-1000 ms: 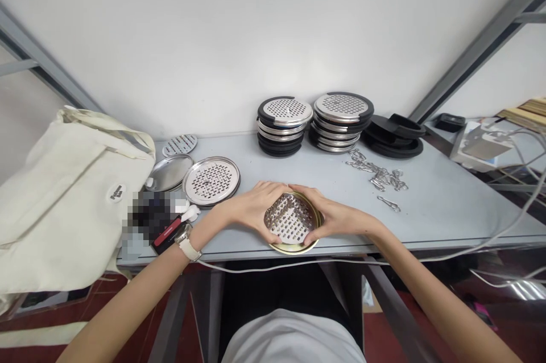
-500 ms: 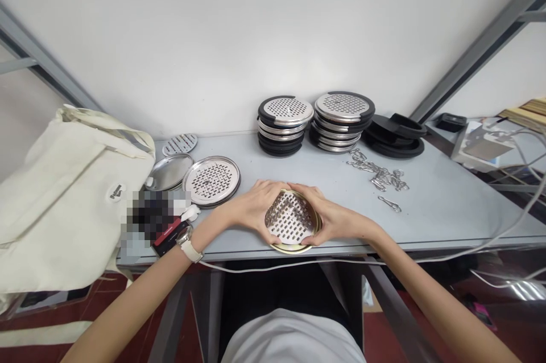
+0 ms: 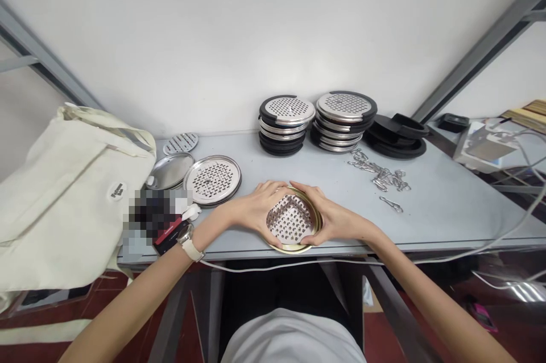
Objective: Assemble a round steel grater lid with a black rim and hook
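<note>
Grasping a gold-rimmed perforated disc [image 3: 293, 222] from both sides with left hand [image 3: 257, 209] and right hand [image 3: 335, 216], near the front edge of the grey table [image 3: 262, 172]. Keeping almost the same grip as before, so apparently no further along; showing less glare on the perforated face than earlier.

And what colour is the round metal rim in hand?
The metal rim is golden in the head view.

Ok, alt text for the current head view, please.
A left hand and a right hand cup a gold-rimmed disc, pierced with holes, at the near edge of a grey table. Behind it stand two stacks of metal and black pieces, with clips and black parts further right; metal discs and a cream bag are at left.
</note>
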Demonstrator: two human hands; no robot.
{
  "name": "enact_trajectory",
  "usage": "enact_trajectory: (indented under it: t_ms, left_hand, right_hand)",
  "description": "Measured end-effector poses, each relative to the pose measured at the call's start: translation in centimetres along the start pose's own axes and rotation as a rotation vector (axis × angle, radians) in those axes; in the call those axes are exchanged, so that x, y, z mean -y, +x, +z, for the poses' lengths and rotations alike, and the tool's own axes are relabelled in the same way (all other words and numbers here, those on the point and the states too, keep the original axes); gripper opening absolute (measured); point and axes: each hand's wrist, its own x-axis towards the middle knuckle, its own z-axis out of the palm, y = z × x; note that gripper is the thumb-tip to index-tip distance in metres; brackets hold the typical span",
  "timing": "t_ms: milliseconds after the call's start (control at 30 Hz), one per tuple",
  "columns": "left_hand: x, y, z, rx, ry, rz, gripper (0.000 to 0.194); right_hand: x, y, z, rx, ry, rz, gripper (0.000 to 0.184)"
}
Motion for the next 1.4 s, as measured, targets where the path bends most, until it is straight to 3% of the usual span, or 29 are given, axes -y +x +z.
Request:
enact_trajectory:
  t_ms: [367, 1067, 1400]
  left_hand:
    - [0.18, -0.02, 0.20, -0.070, -0.014, 0.004, 0.101]
    - [-0.31, -0.29, 0.07, -0.061, -0.035, -0.026, 0.104]
    - [-0.63, -0.17, 0.11, -0.087, -0.016, -0.023, 0.106]
  right_hand:
    - [0.32, 0.01, -0.27, 0.009, 0.035, 0.075, 0.112]
    - [0.50, 0.89, -0.24, 0.055, -0.005, 0.051, 0.106]
    - [0.69, 0.89, -0.16, 0.018, 0.002, 0.054, 0.106]
